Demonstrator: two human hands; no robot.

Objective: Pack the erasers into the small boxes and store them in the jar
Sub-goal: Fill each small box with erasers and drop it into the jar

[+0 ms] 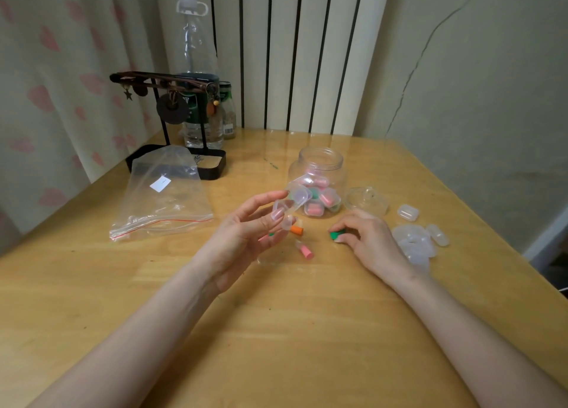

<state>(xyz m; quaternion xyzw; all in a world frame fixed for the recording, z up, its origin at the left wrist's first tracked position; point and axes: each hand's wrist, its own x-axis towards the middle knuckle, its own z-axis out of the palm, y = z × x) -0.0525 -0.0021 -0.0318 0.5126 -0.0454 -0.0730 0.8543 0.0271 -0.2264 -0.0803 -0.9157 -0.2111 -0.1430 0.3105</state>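
My left hand (246,232) is lifted a little above the table (276,330), palm turned up and toward me. Its fingers hold a small clear box (287,206) with the lid swung open; the thumb is free and stretched above it. I cannot tell if something already lies in the box.

Just to the right of this hand and lower, an orange eraser (297,230) and a pink eraser (305,250) lie loose on the table, between my two hands.

Further right, my right hand (365,238) rests on the table with the fingertips closed on a green eraser (335,235). This eraser points left, toward the open box, so I judge the right hand must carry it up and to the left to drop it in.

Behind the box stands the jar (319,174), open, with filled boxes inside. Its lid (365,200) lies beyond my right hand, and the empty boxes (415,241) are piled at the right side of it.
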